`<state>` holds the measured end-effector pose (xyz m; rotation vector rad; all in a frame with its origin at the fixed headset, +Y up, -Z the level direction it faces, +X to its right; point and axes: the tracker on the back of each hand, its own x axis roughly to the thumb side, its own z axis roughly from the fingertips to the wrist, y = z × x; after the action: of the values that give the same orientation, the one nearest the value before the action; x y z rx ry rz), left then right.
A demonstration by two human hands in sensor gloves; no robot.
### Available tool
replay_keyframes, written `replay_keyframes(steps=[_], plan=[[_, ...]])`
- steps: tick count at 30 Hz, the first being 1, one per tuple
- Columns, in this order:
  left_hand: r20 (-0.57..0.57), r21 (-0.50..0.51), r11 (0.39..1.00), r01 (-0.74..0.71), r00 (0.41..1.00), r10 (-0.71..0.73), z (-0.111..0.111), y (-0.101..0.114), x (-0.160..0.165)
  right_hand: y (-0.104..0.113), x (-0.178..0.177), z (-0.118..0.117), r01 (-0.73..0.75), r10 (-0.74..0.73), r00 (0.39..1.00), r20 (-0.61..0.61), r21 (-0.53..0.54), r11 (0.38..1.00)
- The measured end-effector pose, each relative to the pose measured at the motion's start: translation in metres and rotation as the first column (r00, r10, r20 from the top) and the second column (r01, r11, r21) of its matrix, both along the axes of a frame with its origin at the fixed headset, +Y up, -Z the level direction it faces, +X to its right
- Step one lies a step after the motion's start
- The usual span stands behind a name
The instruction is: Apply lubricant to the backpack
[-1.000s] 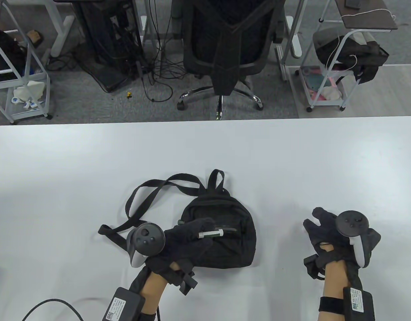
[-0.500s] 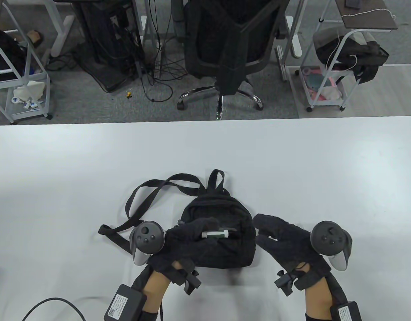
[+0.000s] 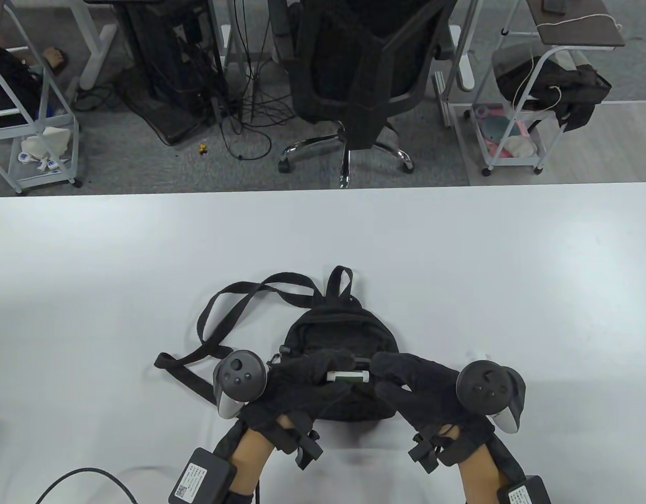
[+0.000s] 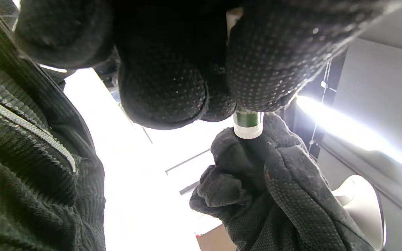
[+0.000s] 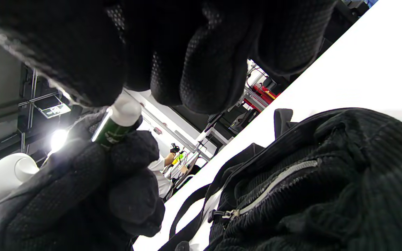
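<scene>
The backpack (image 3: 344, 362) lies on the table (image 3: 92, 262) under my hands, my left hand (image 3: 297, 383) gripping the green lubricant tube (image 3: 348, 376) while my right hand (image 3: 412, 383) pinches its white cap end, which, tugged hard, could squirt lubricant astray.

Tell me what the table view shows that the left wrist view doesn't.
Only the table view shows the whole backpack lying on the white table, its straps trailing left, plus the office chair beyond. Only the left wrist view shows the backpack's zipper teeth close up. Both show the left hand holding the lubricant tube and the right hand at its end.
</scene>
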<state>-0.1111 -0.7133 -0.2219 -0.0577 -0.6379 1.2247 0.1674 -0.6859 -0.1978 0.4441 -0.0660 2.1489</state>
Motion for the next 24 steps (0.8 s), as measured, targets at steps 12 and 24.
replay_keyframes(steps=[12,24], plan=[[-0.005,0.001,1.000,-0.027,1.000,0.027,0.006,0.000,0.004,-0.005,-0.008,0.000,0.041,-0.041,0.999,0.000,-0.011,0.999],[-0.003,-0.011,0.999,-0.047,0.999,0.047,0.006,0.000,0.004,-0.016,-0.009,-0.004,0.056,-0.059,0.998,-0.036,-0.067,0.996]])
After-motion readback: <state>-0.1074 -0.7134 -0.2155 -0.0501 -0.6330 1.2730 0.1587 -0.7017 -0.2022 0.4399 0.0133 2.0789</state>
